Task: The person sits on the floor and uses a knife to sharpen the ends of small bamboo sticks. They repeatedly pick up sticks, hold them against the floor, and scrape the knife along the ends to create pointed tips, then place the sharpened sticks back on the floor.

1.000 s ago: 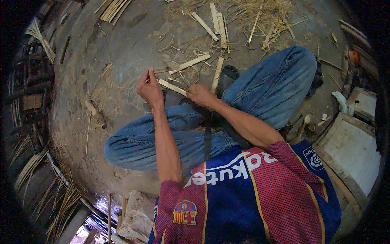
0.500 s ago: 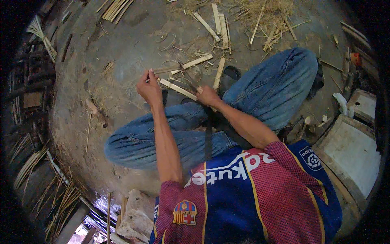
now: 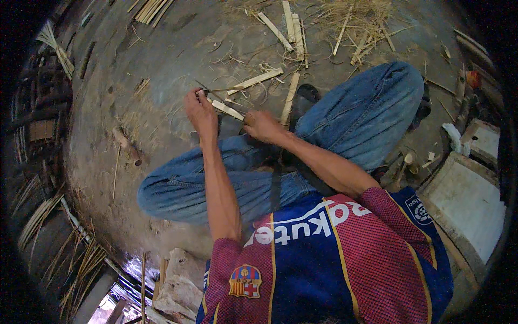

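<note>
My left hand point(image 3: 202, 114) is closed, fingertips pinched at the upper left end of a pale split-wood strip point(image 3: 227, 110), which looks like bamboo. To its right, my right hand point(image 3: 263, 127) is closed at the strip's lower end. A thin dark knife blade point(image 3: 233, 103) appears to run from my right fist up along the strip toward my left fingers; its handle is hidden in the fist. Just beyond, another pale strip point(image 3: 262, 79) lies on the ground. One more strip point(image 3: 290, 99) lies beside my right hand, near my foot.
My crossed legs in blue jeans point(image 3: 356, 116) frame the work. Farther out lie several loose strips point(image 3: 292, 24) and a heap of shavings point(image 3: 359, 19). A short wood piece point(image 3: 127, 146) lies at left. A framed white panel point(image 3: 458, 197) is at right; bundled sticks point(image 3: 154, 11) are far left.
My right hand has moved left and slightly up, closer to my left hand, and less of the strip shows between them. The dark blade has shifted up and left toward my left fingers.
</note>
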The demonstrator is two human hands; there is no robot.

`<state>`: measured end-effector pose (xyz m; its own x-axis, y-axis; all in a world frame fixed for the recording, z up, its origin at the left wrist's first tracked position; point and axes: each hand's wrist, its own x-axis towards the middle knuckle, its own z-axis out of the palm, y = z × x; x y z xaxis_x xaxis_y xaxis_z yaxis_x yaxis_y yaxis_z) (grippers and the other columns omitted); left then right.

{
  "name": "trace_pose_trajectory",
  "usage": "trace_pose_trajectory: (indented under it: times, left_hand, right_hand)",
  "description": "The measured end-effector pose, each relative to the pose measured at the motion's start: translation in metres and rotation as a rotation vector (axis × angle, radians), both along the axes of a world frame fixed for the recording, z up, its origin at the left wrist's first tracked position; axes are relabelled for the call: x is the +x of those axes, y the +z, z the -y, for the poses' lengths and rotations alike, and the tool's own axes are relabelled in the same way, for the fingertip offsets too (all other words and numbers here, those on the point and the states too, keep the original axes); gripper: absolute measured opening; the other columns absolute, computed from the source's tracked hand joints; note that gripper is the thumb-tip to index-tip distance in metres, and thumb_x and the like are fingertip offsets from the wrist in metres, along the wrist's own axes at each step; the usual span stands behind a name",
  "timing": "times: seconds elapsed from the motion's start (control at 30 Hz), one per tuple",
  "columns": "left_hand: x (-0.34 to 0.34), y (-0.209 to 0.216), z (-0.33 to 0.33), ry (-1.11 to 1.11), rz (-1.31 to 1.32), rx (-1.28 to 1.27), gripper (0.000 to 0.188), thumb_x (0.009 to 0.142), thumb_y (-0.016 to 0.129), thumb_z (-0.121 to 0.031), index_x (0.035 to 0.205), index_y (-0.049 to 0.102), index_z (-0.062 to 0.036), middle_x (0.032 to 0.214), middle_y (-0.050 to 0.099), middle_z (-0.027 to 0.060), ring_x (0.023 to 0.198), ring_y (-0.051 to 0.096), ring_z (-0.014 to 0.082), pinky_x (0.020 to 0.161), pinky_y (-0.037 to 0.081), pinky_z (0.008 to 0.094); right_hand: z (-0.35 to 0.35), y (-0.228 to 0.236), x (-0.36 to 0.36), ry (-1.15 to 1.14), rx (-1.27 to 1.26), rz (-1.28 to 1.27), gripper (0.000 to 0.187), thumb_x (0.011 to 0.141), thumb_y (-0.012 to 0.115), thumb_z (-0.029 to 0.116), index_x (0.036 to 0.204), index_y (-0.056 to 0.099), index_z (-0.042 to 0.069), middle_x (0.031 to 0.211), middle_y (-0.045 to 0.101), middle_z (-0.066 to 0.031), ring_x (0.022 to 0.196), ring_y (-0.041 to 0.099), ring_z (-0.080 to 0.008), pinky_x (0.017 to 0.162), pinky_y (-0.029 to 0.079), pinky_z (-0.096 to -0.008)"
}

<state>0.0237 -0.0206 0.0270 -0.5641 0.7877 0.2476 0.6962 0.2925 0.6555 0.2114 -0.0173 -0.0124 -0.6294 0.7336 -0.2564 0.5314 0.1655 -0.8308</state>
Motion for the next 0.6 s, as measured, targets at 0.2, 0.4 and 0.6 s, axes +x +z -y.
trace_pose_trajectory:
  times: [0.2,0.4,0.6]
  left_hand:
    - [-0.001,0.002,0.0,0.028,0.109,-0.008,0.017,0.095,0.05,-0.011,0.103,0.059,0.0012,0.097,0.06,0.0187,0.089,0.058,0.0343,0.077,0.045,0.0429]
    - [0.001,0.002,0.001,0.008,0.086,0.012,0.016,0.095,0.051,-0.011,0.102,0.059,0.001,0.095,0.06,0.0184,0.086,0.058,0.0345,0.076,0.045,0.0424]
    - [-0.003,-0.001,-0.008,0.023,-0.02,0.065,0.017,0.096,0.052,-0.013,0.098,0.059,0.0021,0.092,0.06,0.0181,0.082,0.063,0.0304,0.07,0.048,0.0412]
  right_hand:
    - [-0.018,-0.021,0.007,0.132,-0.009,0.241,0.033,0.08,0.06,0.03,0.094,0.065,0.0,0.09,0.063,-0.0272,0.088,0.062,-0.0444,0.078,0.05,-0.0485]
    - [-0.018,-0.036,0.023,-0.074,-0.222,0.346,0.035,0.08,0.064,0.027,0.101,0.065,-0.001,0.096,0.064,-0.0254,0.091,0.062,-0.0427,0.079,0.05,-0.0486]
    - [-0.003,-0.078,0.021,-0.178,-0.109,0.285,0.044,0.078,0.069,0.036,0.102,0.064,-0.001,0.096,0.066,-0.0228,0.093,0.065,-0.0377,0.081,0.051,-0.0467]
